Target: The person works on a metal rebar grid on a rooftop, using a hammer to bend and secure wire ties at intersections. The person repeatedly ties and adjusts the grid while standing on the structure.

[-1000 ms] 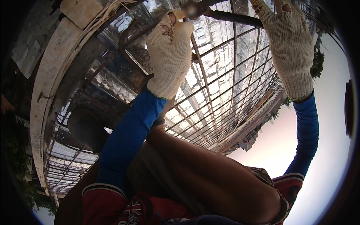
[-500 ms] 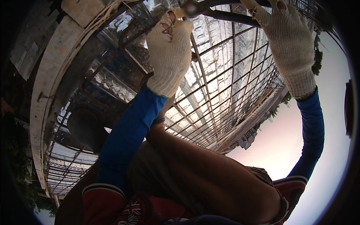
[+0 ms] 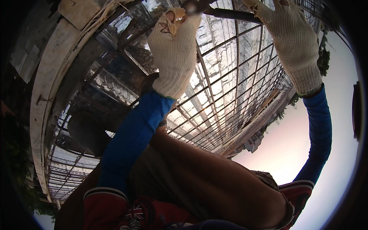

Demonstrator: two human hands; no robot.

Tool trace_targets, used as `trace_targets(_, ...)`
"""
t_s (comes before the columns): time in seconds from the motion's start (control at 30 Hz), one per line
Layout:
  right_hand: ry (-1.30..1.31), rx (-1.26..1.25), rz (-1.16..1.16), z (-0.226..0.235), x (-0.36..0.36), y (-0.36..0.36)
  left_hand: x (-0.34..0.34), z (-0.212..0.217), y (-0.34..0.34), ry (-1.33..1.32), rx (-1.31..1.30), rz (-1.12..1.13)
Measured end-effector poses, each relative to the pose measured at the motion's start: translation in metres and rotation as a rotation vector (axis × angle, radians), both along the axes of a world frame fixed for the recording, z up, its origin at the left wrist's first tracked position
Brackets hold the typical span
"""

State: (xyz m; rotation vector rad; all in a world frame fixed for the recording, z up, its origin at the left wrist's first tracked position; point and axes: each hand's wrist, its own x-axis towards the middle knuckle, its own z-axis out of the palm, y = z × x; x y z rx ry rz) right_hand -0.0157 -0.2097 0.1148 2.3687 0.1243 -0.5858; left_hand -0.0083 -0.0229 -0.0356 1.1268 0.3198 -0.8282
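Overhead, both gloved hands' fingers [image 3: 184,17] grip rod [image 3: 234,14]

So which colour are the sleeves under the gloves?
Bright blue sleeves, seen in the head view; the gloves are off-white knit.

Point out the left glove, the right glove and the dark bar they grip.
left glove [image 3: 174,53], head view, on the back of the hand.
right glove [image 3: 293,46], head view, on the back of the hand.
dark bar [image 3: 230,14], head view, on its middle between the gloves.
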Motion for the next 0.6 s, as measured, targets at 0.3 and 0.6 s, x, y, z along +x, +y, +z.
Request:
trace_targets(0.3,-0.346,0.396,-0.672,-0.017,-0.014,-0.008,-0.005,0.002,-0.003,-0.050,0.032,-0.063)
trace_targets(0.6,-0.162,0.240,-0.095,-0.024,-0.035,-0.029,-0.014,0.002,-0.008,0.017,-0.048,0.025)
